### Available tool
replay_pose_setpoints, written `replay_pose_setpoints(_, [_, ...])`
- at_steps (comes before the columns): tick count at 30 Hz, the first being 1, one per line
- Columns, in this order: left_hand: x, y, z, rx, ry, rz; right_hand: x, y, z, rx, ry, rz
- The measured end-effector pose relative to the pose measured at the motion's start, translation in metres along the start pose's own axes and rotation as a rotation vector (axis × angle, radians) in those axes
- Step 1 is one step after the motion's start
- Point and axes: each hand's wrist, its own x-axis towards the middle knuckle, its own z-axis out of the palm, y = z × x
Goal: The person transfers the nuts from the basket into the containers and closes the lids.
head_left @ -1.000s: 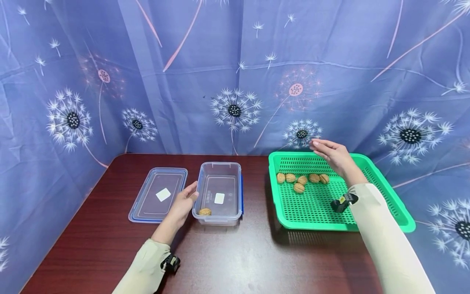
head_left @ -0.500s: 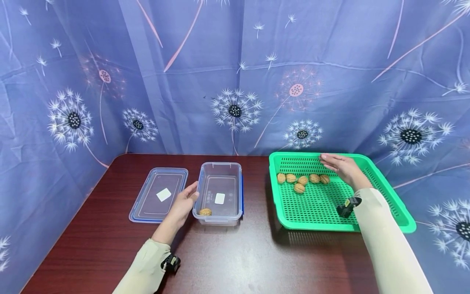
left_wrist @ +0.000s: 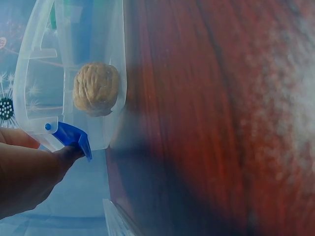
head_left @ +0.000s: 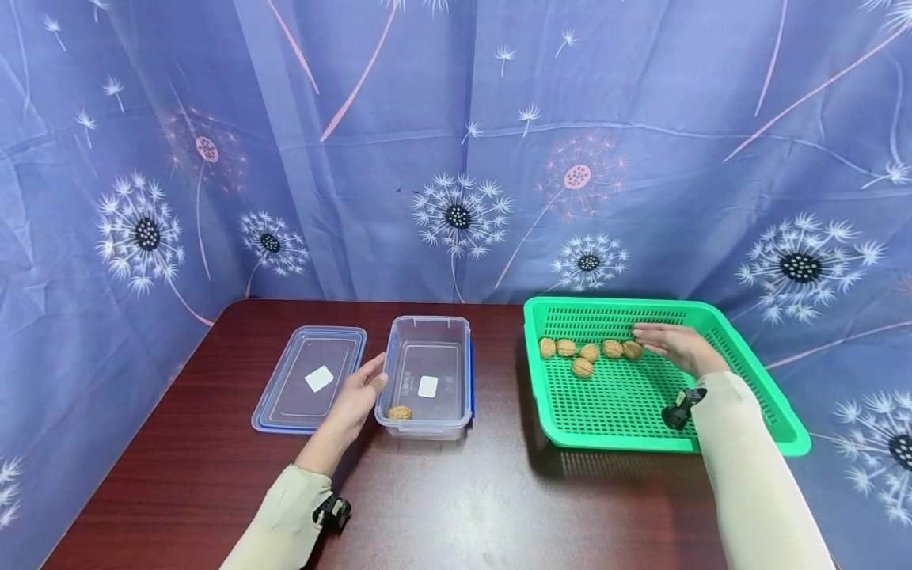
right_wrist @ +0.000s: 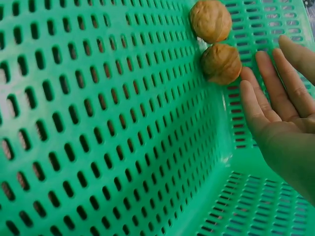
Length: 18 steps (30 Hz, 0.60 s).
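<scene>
My left hand holds the left side of a clear plastic food container. In the left wrist view, its thumb lies against the container's blue latch, with a finger behind. A single walnut lies in the container's near left corner. My right hand is inside a green plastic basket, its fingers extended and holding nothing. Its fingertips are right beside the rightmost walnut; whether they touch it I cannot tell. Several more walnuts lie in the basket's far left part.
The container's clear lid, with a white label, lies flat to the left on the dark wooden table. A blue dandelion-patterned curtain hangs behind the table and at both sides.
My right hand has come down from above the basket's back rim and slightly right, to beside the rightmost walnut. My left hand and the container keep their places.
</scene>
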Motion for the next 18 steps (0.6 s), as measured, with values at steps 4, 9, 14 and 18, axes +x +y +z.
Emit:
replay_pose_setpoints(4, [0.000,0.000,0.000,0.003,0.000,0.004,0.000,0.004,-0.001,-0.009,-0.007,0.020])
replay_pose_setpoints(9, [0.001,0.000,0.000,0.004,0.002,0.009,-0.001,0.008,-0.003,-0.028,-0.030,0.040])
replay_pose_setpoints(14, [0.001,0.000,0.000,0.001,0.000,0.014,-0.001,0.012,-0.003,-0.056,-0.061,0.054])
replay_pose_setpoints(18, [0.001,-0.001,0.000,-0.005,0.003,0.018,0.000,0.013,-0.002,-0.057,-0.069,0.080])
